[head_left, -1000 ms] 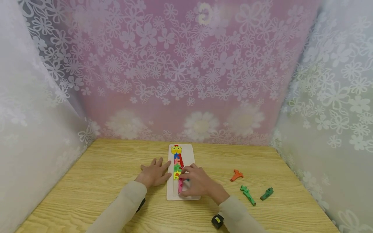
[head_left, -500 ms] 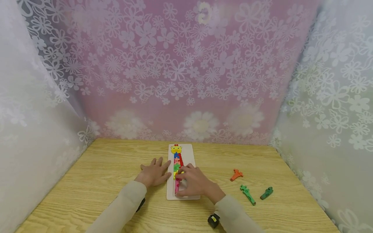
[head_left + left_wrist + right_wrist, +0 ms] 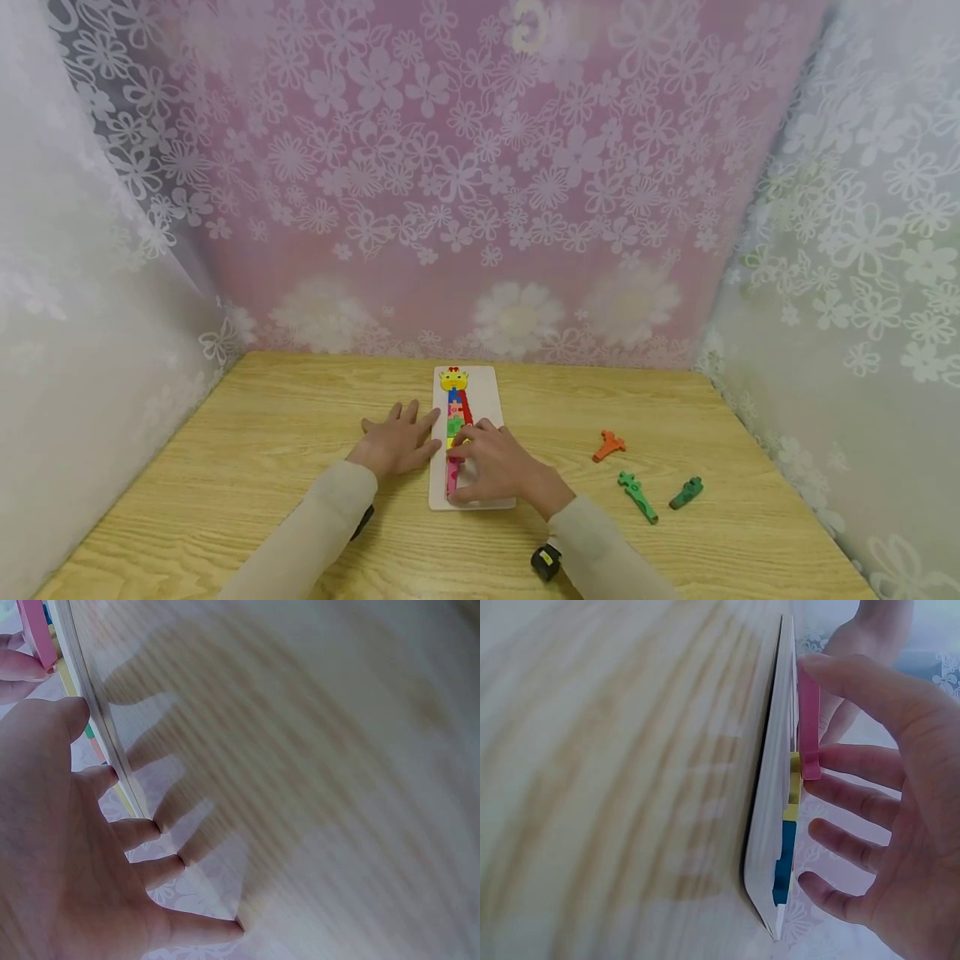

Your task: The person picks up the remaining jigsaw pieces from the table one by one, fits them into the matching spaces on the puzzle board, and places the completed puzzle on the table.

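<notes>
A pale wooden puzzle board (image 3: 483,392) with a giraffe's yellow head (image 3: 453,380) lies on the table. Blue, pink, green, yellow and red pieces fill the neck below it. My right hand (image 3: 498,467) pinches a long pink puzzle piece (image 3: 810,720) lengthwise between thumb and fingers. In the right wrist view this piece stands slightly proud of the board, overlapping the yellow piece (image 3: 794,780). My left hand (image 3: 393,442) lies flat with spread fingers on the table, its thumb and index fingertip at the board's left edge. My right fingers partly hide the lower neck.
To the right of the board lie three loose puzzle pieces: an orange one (image 3: 608,446), a light green one (image 3: 637,497) and a dark green one (image 3: 686,493). Flowered curtains (image 3: 465,167) hang behind the wooden table (image 3: 300,400) and at both sides.
My right hand has shifted a little to the left with the pink puzzle piece, bringing it in line below the yellow piece. My left hand has stayed in place.
</notes>
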`<state>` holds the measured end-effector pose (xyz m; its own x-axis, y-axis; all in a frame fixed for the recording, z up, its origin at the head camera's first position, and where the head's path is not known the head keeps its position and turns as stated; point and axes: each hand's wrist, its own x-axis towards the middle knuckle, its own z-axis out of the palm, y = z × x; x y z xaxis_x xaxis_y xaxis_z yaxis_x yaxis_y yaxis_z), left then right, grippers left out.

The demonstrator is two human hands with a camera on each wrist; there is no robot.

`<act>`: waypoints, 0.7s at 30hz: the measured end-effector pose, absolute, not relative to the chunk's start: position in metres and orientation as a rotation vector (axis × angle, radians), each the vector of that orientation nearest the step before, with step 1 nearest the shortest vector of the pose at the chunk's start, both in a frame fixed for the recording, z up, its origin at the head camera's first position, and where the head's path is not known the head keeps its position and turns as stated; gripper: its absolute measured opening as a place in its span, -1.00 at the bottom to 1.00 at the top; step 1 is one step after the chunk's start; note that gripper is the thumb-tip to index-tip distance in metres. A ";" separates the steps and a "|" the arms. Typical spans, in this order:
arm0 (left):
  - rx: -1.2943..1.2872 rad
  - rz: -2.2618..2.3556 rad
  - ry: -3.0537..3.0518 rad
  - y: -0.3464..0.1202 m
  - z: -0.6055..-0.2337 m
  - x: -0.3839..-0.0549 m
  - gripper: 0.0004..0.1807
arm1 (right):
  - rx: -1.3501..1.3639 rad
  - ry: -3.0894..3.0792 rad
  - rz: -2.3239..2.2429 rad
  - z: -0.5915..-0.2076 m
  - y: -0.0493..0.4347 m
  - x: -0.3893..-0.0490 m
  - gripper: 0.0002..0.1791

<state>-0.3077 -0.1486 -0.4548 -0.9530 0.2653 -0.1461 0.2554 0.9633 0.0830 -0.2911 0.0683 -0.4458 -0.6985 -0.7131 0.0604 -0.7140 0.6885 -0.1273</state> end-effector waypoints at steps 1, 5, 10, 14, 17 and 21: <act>0.394 0.098 2.956 -0.149 -0.454 -0.308 -0.27 | 1.218 -2.880 0.213 -0.446 0.068 -0.291 -0.34; 0.393 0.110 2.953 -0.148 -0.454 -0.307 -0.28 | 1.208 -2.883 0.178 -0.447 0.066 -0.292 -0.33; 0.395 0.109 2.955 -0.149 -0.453 -0.308 -0.27 | 1.188 -2.899 0.157 -0.444 0.063 -0.291 -0.34; 0.400 0.120 2.954 -0.149 -0.453 -0.308 -0.27 | 1.181 -2.914 0.170 -0.444 0.062 -0.291 -0.35; 0.397 0.128 2.951 -0.149 -0.452 -0.307 -0.27 | 1.174 -2.925 0.174 -0.445 0.062 -0.291 -0.35; 0.391 0.117 2.951 -0.149 -0.453 -0.308 -0.27 | 1.163 -2.942 0.175 -0.445 0.062 -0.290 -0.36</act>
